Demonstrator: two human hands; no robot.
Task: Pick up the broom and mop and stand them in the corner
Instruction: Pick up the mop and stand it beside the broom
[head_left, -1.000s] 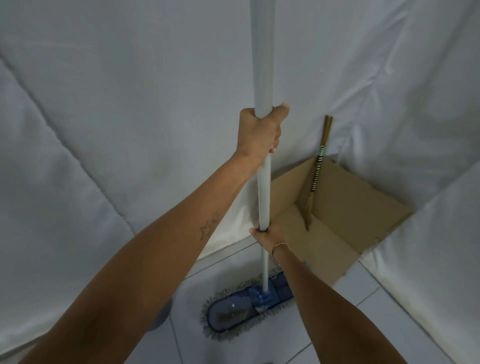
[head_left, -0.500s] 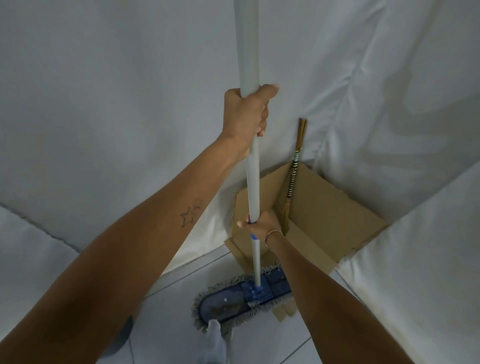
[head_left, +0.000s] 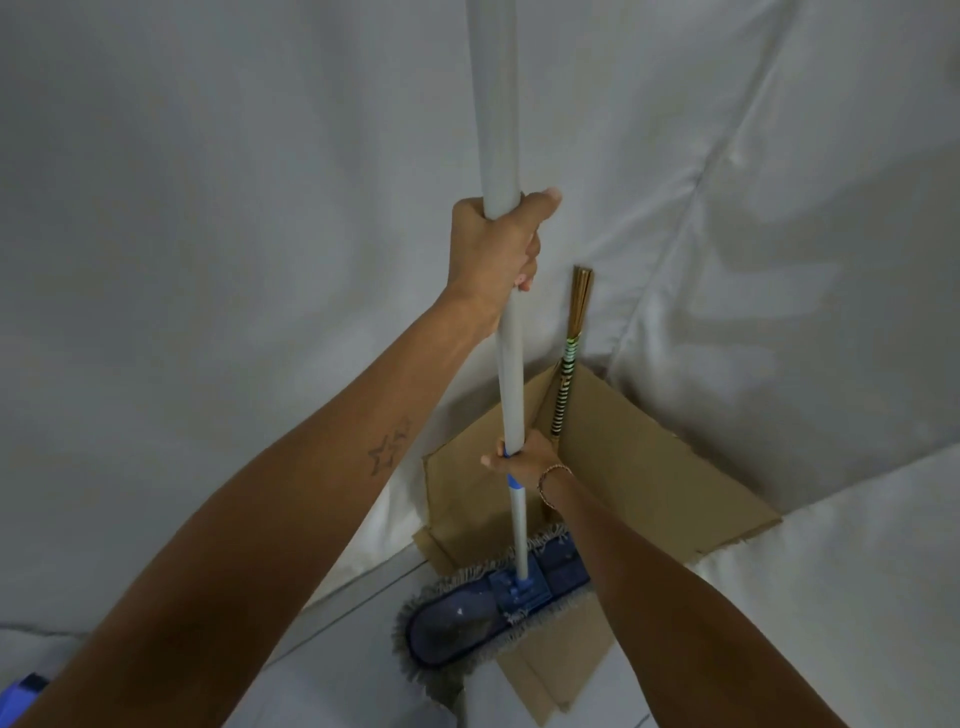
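Note:
I hold a mop upright by its long grey-white handle (head_left: 500, 130). My left hand (head_left: 498, 249) grips the handle high up. Lower down, my right hand (head_left: 524, 460), with a thin bracelet at the wrist, grips it just above a blue collar. The flat blue mop head (head_left: 488, 608) with a grey fringe lies on the floor at the front edge of a sheet of cardboard (head_left: 649, 483). A thin straw broom (head_left: 566, 364) with a green-striped binding stands in the corner behind, leaning on the white cloth; its lower end is hidden by my right wrist.
White cloth (head_left: 234, 208) drapes both walls that meet at the corner. The brown cardboard sheet covers the corner floor. Pale floor tiles (head_left: 332, 670) show in front of it. A small blue object (head_left: 23, 691) sits at the bottom left edge.
The mop head has slid forward from the bare tiles to the cardboard's front edge. Both hands kept their grip on the handle, and the view has closed in on the corner.

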